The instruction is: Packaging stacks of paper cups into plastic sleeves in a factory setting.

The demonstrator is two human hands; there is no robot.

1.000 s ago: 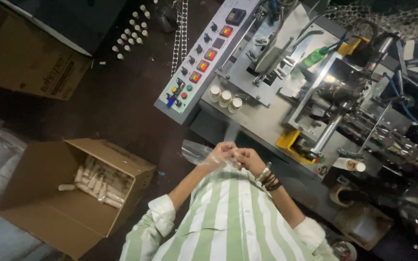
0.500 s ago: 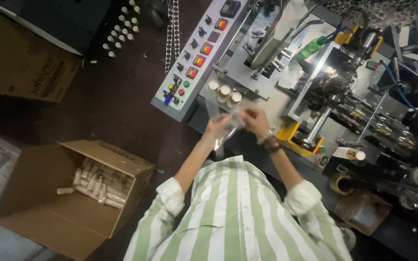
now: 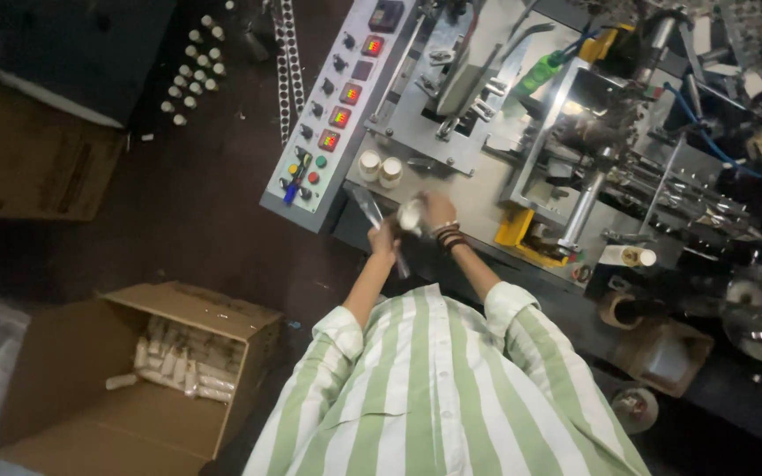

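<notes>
Both my hands are raised in front of my green-and-white striped shirt (image 3: 434,388), at the edge of a grey metal machine (image 3: 478,132). My right hand (image 3: 437,211), with bracelets at the wrist, closes on a small white bottle (image 3: 411,217) that is blurred by motion. My left hand (image 3: 384,239) sits just left of it and grips a clear plastic sleeve (image 3: 369,204), which sticks up past the fingers and hangs down below them. Two more white bottles (image 3: 379,167) stand upright on the machine top just above my hands.
A sloped control panel (image 3: 326,119) with lit displays and coloured buttons is at the machine's left. An open cardboard box (image 3: 90,388) holding several white tubes sits lower left. Small bottles (image 3: 191,66) stand on the dark floor, and a closed carton (image 3: 28,154) lies at the left.
My hands have risen from close to my chest up to the machine's edge, near the two standing bottles. The clear sleeve has come up with them.
</notes>
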